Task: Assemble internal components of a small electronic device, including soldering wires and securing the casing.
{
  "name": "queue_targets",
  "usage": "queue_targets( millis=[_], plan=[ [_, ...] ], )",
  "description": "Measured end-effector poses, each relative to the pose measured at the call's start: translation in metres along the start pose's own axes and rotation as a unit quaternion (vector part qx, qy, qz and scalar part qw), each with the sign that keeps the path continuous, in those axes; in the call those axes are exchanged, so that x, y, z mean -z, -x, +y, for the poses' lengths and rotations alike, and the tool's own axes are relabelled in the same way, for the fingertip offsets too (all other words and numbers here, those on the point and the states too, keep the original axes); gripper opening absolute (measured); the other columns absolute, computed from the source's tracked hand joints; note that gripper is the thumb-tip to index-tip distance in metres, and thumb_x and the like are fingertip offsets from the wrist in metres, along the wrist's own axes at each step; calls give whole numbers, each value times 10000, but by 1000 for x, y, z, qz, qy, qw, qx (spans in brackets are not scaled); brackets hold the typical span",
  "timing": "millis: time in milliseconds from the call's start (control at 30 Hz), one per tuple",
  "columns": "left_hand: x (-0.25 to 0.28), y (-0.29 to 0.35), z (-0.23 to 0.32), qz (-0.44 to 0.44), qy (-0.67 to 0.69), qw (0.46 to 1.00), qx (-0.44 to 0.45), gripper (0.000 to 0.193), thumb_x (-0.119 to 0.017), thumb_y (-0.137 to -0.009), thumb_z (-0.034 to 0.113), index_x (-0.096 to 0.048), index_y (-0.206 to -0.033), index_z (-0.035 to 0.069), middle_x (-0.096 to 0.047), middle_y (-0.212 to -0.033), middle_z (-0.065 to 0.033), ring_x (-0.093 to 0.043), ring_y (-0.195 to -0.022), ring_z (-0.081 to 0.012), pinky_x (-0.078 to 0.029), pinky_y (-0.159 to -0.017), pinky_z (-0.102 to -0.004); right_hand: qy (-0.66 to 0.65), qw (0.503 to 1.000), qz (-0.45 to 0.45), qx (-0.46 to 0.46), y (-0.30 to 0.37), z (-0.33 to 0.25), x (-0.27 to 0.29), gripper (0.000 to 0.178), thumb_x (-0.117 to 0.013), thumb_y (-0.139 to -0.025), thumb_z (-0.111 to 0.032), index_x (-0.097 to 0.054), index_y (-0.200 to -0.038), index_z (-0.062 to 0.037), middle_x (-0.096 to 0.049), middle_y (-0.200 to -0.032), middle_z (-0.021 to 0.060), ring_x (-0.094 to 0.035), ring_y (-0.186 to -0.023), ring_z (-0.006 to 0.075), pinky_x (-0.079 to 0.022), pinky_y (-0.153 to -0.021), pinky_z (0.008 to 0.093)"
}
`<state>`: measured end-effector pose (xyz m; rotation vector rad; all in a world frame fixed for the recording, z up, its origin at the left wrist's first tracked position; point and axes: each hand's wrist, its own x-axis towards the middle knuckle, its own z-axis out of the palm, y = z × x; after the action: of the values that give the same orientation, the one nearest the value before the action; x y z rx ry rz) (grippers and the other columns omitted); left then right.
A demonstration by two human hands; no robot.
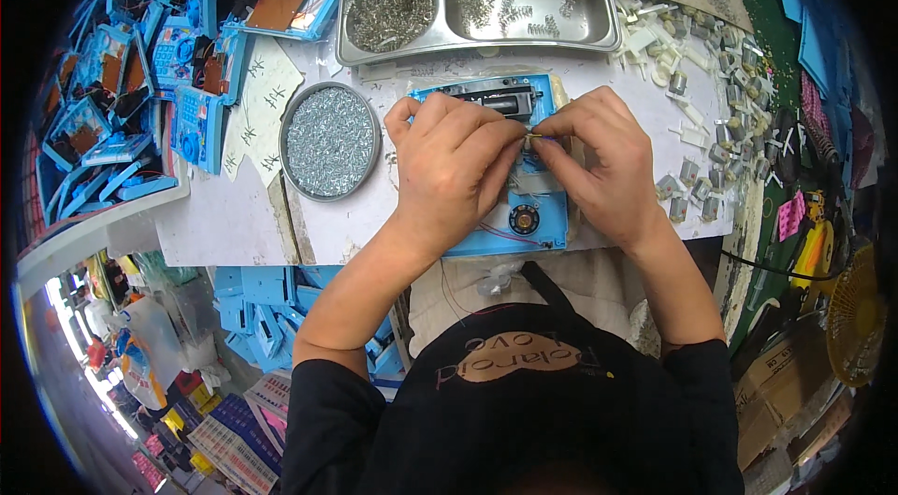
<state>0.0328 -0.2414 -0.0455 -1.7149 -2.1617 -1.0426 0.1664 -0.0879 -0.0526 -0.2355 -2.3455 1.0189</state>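
Note:
A blue plastic toy housing [554, 225] lies open side up on the table in front of me. Toward its far end is a black slotted part [510, 100]; a small round speaker [524, 219] sits nearer me, with thin red wires beside it. Over the middle of the housing, my left hand [447, 158] and my right hand [606, 158] meet fingertip to fingertip. Both are closed in a pinch around a tiny yellowish piece [531, 136], too small and covered to name.
A round tray [376, 141] of small screws stands left. Behind is a steel compartment tray [346, 50] with springs. White plastic parts with metal motors [689, 172] lie scattered at right. Blue housings [196, 125] are heaped at far left, and more [271, 294] lie below the table edge.

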Motion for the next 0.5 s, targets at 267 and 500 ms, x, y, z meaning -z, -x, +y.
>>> queue_targets(
  millis=[267, 500],
  plan=[
    [-2, -1, 0, -1, -13, 1000, -11, 180, -823, -753, 99, -757, -910, 156, -687, -884, 32, -594, -850, -191, -347, -851, -381, 85, 994, -49, 42, 17, -28, -3, 119, -790, -756, -99, -698, -832, -101, -622, -803, 28, -572, -837, 258, -418, -820, 422],
    [-5, -5, 7, -27, -57, 998, -26, 181, -845, -737, 133, -767, -896, 171, -641, -832, 48, -581, -862, -180, -320, -862, -397, 60, 996, -68, 16, 36, -41, 39, 181, -815, -731, -86, -738, -895, -84, -563, -732, 35, -541, -760, 246, -422, -807, 416]
  ],
)
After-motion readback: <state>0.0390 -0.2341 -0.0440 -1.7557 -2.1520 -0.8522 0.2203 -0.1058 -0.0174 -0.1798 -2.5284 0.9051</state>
